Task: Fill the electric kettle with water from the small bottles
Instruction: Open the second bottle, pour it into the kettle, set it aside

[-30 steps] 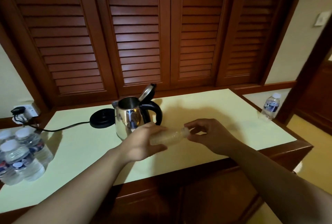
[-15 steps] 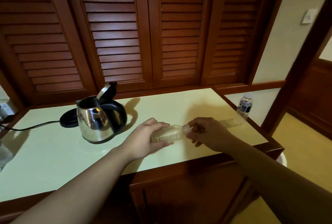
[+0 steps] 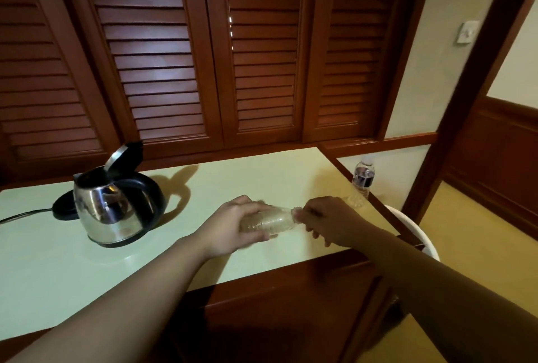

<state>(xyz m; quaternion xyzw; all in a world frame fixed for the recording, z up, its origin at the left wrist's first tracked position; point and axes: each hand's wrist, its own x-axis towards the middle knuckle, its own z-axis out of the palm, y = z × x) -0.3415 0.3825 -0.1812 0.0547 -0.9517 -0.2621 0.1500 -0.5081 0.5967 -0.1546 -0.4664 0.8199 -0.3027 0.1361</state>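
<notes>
Over the near right part of the pale green counter point(image 3: 58, 281), two bare hands hold one small clear bottle point(image 3: 269, 220) between them, lying on its side with its neck pointing right. The left hand point(image 3: 230, 230) wraps round the bottle's body, thumb below and fingers curled over the top. The right hand point(image 3: 329, 221) has its fingers bunched at the neck end, pinching there; whether a cap is under those fingertips I cannot tell, as the hand covers it. The bottle looks clear and ribbed, with no label showing, and how much water is in it is hard to judge.

To the left, well apart from the hands, the steel kettle point(image 3: 112, 208) stands upright on the counter with its lid point(image 3: 123, 154) tipped up and open and its black handle point(image 3: 151, 196) turned toward the hands. Just behind it, at its left, lies the round black base point(image 3: 62, 211); the kettle is not seated on it. A black cord point(image 3: 23, 215) runs from the base off the left edge.

At the far right corner of the counter another bottle point(image 3: 362, 179) stands upright, white cap on, dark label round its middle. Beside the counter's right end, lower down, the curved white rim of a bin point(image 3: 419, 234) shows. Dark louvred wooden shutters point(image 3: 163, 56) fill the wall behind, and a light switch point(image 3: 467, 32) sits on the cream wall to the right.
</notes>
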